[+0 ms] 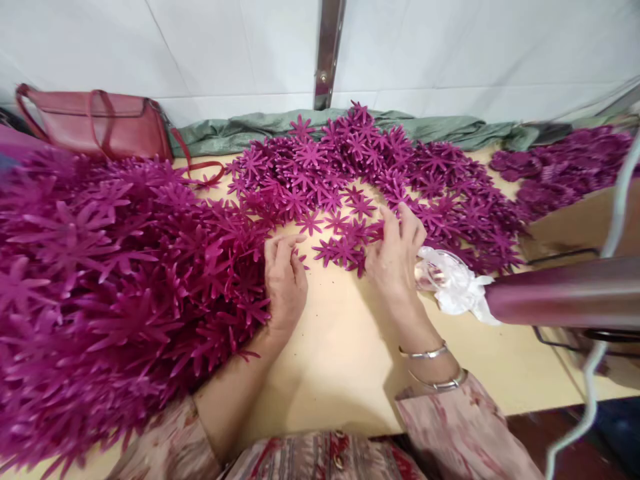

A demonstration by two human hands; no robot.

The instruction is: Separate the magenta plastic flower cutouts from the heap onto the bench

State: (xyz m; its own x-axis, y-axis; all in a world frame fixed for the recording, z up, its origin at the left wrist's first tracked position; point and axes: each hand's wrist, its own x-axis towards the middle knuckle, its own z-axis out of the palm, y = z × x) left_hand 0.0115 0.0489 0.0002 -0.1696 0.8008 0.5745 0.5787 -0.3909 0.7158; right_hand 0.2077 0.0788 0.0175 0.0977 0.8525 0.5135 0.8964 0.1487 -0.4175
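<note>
We list purple flower pieces (pixel 135 267) heaped left and far on the worktop (pixel 325 347), several loose between half-curled left hand (pixel 286 283) and bent right hand (pixel 395 257) (grips: cannot tell); plenty remaining, we judge, finished share unclear.

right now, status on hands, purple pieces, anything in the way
Left hand beside large purple pile. Right hand at loose purple pieces. Grips unclear. Crumpled white wrap near right hand, possible obstacle.

A red handbag (pixel 107 127) sits beside green cloth (pixel 225 135) lying along the white wall (pixel 240 47).
</note>
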